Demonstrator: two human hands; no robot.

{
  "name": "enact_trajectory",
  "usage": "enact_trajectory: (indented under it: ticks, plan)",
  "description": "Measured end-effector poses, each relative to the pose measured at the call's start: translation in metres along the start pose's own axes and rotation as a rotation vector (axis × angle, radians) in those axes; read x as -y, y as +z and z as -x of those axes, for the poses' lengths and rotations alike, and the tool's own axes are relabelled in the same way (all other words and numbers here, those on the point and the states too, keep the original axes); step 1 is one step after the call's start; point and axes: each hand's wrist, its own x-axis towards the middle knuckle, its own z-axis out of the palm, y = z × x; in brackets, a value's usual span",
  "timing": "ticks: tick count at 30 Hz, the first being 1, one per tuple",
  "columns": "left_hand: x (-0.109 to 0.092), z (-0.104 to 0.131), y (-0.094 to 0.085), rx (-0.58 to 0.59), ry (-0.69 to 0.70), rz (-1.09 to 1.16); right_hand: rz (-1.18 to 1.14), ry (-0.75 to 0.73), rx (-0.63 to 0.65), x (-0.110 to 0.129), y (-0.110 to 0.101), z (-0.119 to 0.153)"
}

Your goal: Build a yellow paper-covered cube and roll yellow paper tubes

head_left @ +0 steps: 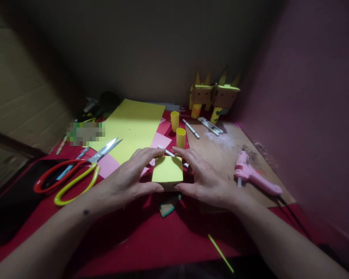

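A small box with a yellow paper top (pixel 168 169) is held between both hands above the red table covering. My left hand (pixel 138 172) grips its left side, thumb at the near edge and fingers at the far edge. On the right side my right hand (pixel 202 178) holds it the same way. Below the box lies a cardboard scrap with a green edge (pixel 169 206). Just beyond the hands stand two short yellow paper tubes, one (pixel 180 138) nearer and the other (pixel 175 122) farther back. A white marker (pixel 166 151) lies partly hidden behind the box.
Left are scissors (pixel 75 174) with red and yellow handles, and a large yellow sheet (pixel 133 128) over pink paper. Right, a pink glue gun (pixel 256 178) with a cord rests on a brown board (pixel 221 155). Box-headed figures (pixel 227 97) and markers (pixel 209 126) are behind. A yellow strip (pixel 220 252) lies in front.
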Motion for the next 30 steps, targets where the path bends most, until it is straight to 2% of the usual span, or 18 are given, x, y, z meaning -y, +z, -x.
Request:
enact_trajectory:
  ticks: [15, 17, 19, 21, 23, 27, 30]
  plan:
    - [0.002, 0.004, -0.002, 0.042, -0.059, 0.083, -0.02, -0.045, 0.016, -0.003, 0.001, 0.002]
    - [0.002, 0.005, -0.004, 0.058, -0.12, 0.124, -0.041, -0.054, 0.022, -0.003, -0.001, 0.002]
    - [0.0, 0.004, -0.007, 0.065, -0.253, 0.205, -0.089, -0.024, 0.016, -0.002, -0.003, 0.002]
    - [-0.002, 0.003, -0.009, 0.028, -0.408, 0.292, -0.168, 0.052, -0.028, -0.001, -0.005, 0.001]
    - [-0.005, 0.001, -0.01, -0.039, -0.494, 0.351, -0.245, 0.127, -0.099, 0.001, -0.005, 0.0]
    - [-0.013, 0.001, -0.004, -0.067, -0.445, 0.4, -0.288, 0.118, -0.141, 0.004, 0.001, -0.002]
    - [-0.017, 0.002, 0.003, -0.131, -0.386, 0.319, -0.273, 0.066, -0.137, 0.003, 0.005, -0.004]
